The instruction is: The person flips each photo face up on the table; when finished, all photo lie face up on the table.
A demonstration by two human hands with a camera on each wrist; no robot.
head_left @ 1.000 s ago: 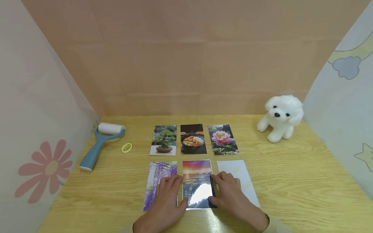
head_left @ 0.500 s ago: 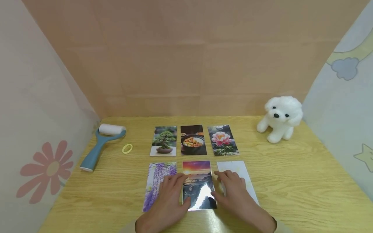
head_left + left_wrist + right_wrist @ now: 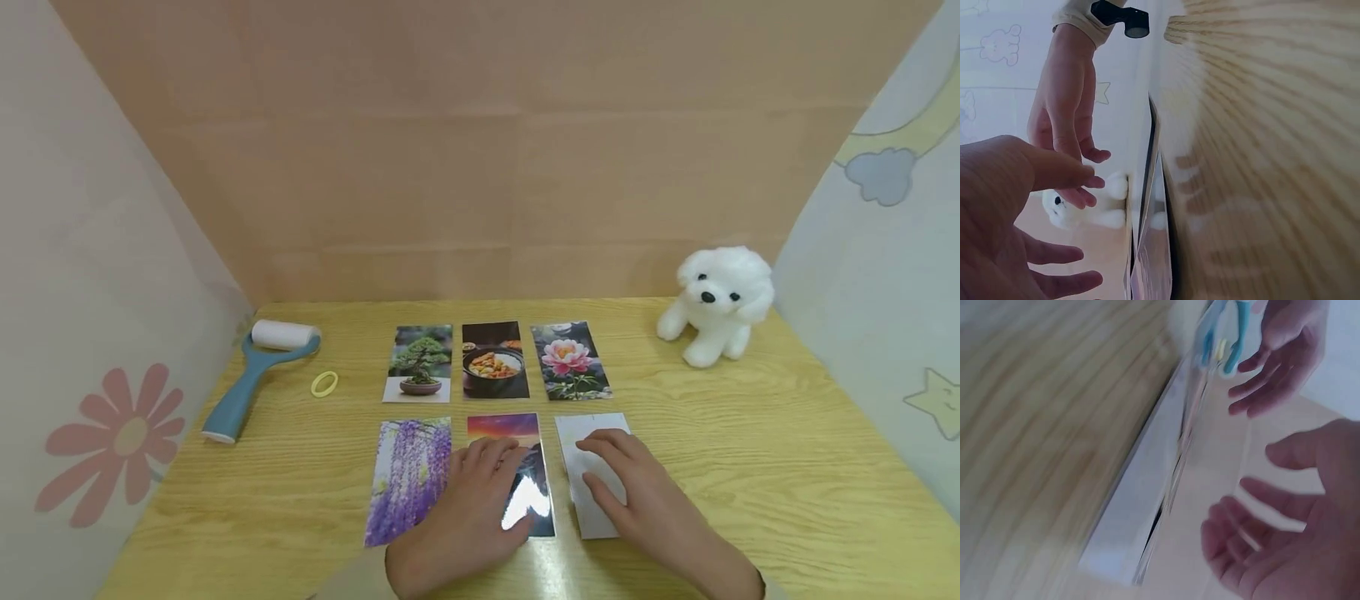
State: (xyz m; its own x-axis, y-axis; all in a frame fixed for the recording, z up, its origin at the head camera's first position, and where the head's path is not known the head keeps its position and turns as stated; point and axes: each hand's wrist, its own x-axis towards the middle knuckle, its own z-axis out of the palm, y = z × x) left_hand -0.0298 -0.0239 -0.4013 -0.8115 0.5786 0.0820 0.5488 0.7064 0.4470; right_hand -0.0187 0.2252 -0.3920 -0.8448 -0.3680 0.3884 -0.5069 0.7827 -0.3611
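In the head view my left hand (image 3: 480, 496) is over the sunset photo card (image 3: 501, 425) in the front row's middle, hiding much of it. My right hand (image 3: 645, 492) hovers above the white card (image 3: 570, 429) at the front right, whose plain pale side faces up. Both hands have loosely extended fingers and hold nothing; the left wrist view shows a gap between the left hand (image 3: 1016, 206) and the cards. Left of the sunset card lies a purple wisteria photo card (image 3: 408, 467).
Behind are photo cards of a bonsai (image 3: 420, 362), a rice dish (image 3: 495, 360) and a pink flower (image 3: 572, 360). A blue-handled lint roller (image 3: 251, 375) and a yellow ring (image 3: 325, 384) lie left. A white plush dog (image 3: 720, 300) sits back right.
Both hands have left the sunset card's sides and moved right. The left hand now covers part of that card instead of the wisteria card; the right hand is over the white card.
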